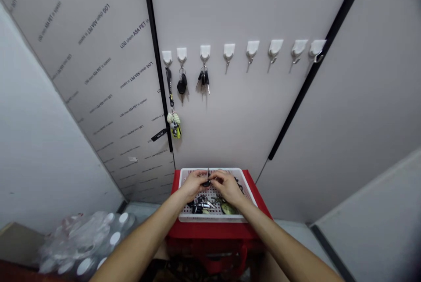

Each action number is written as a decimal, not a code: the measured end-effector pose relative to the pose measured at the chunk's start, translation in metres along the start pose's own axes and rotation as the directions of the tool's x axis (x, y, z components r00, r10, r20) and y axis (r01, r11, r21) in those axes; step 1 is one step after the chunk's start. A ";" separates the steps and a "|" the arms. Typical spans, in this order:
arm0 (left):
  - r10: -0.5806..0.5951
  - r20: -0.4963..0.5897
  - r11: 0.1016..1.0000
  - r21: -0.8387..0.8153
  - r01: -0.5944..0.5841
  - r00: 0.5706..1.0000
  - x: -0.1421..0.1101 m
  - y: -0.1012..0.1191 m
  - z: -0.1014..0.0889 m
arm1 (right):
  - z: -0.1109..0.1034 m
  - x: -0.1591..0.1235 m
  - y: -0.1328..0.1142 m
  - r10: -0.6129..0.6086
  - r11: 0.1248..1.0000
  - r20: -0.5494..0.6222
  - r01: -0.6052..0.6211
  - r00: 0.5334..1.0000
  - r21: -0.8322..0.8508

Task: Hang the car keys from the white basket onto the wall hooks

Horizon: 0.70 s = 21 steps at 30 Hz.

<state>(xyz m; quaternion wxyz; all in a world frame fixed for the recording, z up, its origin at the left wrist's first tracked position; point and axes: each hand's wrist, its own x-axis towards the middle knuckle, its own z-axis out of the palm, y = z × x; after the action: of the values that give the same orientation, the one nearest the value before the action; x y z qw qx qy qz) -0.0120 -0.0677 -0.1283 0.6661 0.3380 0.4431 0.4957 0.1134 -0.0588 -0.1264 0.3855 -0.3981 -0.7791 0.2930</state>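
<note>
Over a white plastic basket [210, 218], my left hand [194, 183] and my right hand [225, 184] meet around a small bunch of keys with black heads [206, 183]. The left fingers are closed on the bunch from the left side. My right thumb and fingertips pinch it from the other side; the exact part they grip is too small to make out. Below my hands, more keys [204, 205] and a round greenish item [227, 208] lie on the basket's perforated bottom. Some dark items at the basket's right are partly covered by my right hand.
A row of white hooks [229, 50] runs along the wall; the three leftmost hold a keychain with a plush charm [174, 125], car keys [182, 84] and black-headed keys [203, 78]. The basket stands on a red surface [210, 230]. Capped bottles [115, 239] sit at lower left.
</note>
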 end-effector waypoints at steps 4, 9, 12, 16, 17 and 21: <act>0.117 -0.060 0.950 0.298 -0.094 0.991 -0.003 0.003 0.000 | 0.001 -0.002 -0.002 0.033 0.999 -0.039 -0.033 0.999 0.006; 0.349 0.183 0.650 0.659 -0.378 0.919 -0.010 0.016 0.005 | -0.007 0.005 -0.010 0.172 0.967 -0.027 -0.164 0.985 0.196; 0.406 0.205 0.550 0.723 -0.418 0.890 -0.013 0.041 0.014 | -0.027 0.024 -0.031 0.188 0.953 0.003 -0.183 0.982 0.243; 0.512 0.227 0.540 0.665 -0.516 0.828 -0.012 0.094 0.036 | -0.064 0.061 -0.077 0.173 0.940 -0.072 -0.143 0.982 0.310; 0.537 0.222 0.566 0.621 -0.543 0.814 -0.011 0.108 0.043 | -0.074 0.071 -0.088 0.157 0.939 -0.107 -0.115 0.982 0.324; 0.659 0.061 0.658 0.435 -0.614 0.750 -0.003 0.156 0.071 | -0.104 0.110 -0.122 0.107 0.942 -0.308 0.003 0.945 0.336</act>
<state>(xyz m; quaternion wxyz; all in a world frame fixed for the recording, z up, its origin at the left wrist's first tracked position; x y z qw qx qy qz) -0.0025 -0.0274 0.0378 0.3352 0.5834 0.4274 0.6038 0.1099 -0.0127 0.0619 0.5609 -0.3905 -0.6342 0.3615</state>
